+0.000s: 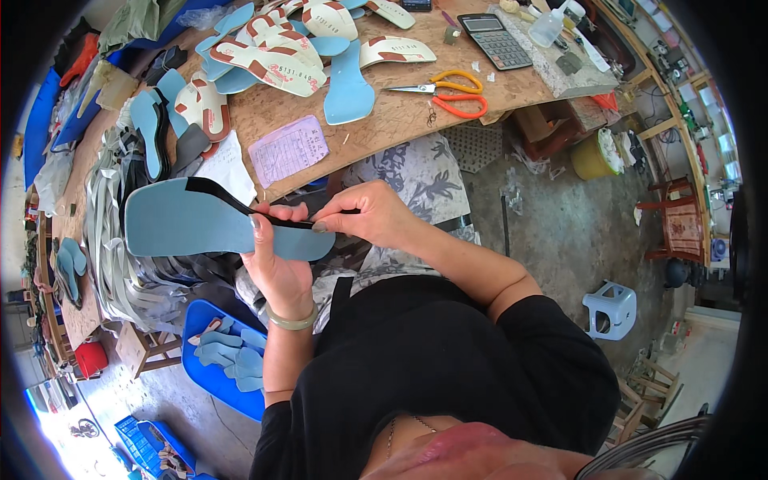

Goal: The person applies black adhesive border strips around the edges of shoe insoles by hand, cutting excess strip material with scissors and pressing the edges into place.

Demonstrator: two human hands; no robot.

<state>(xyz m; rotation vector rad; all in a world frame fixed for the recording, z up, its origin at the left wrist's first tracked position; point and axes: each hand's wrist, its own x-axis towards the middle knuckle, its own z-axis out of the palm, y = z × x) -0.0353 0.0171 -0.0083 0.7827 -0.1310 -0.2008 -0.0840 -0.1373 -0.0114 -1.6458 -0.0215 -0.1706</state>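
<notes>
The blue sole-shaped piece (184, 226) is held in front of the person's torso, just off the near edge of the workbench (384, 140), with its broad end to the left. A black strip (214, 189) runs along its far edge. The left hand (276, 272) grips the piece from below near the narrower end, thumb on the upper face and fingers at the far edge. The right hand (376, 216) pinches the strip at that edge, thumb and forefinger closed; the fingers partly cover the contact area.

A bundle of grey strips (112, 256) hangs beside and below the broad end. Near the bench edge lie a pink slip (288, 152) and a white sheet (228, 166). Beyond them, printed white and brown sole pieces (276, 64) overlap blue ones, occupying much of the bench's far left. To the right lie orange-handled scissors (444, 90), blades pointing left, and a calculator (494, 42), beside a stone slab (552, 72).

On the floor, a blue bin (196, 372) containing more blue pieces stands to the left; a plastic stool (612, 310) stands to the right.
</notes>
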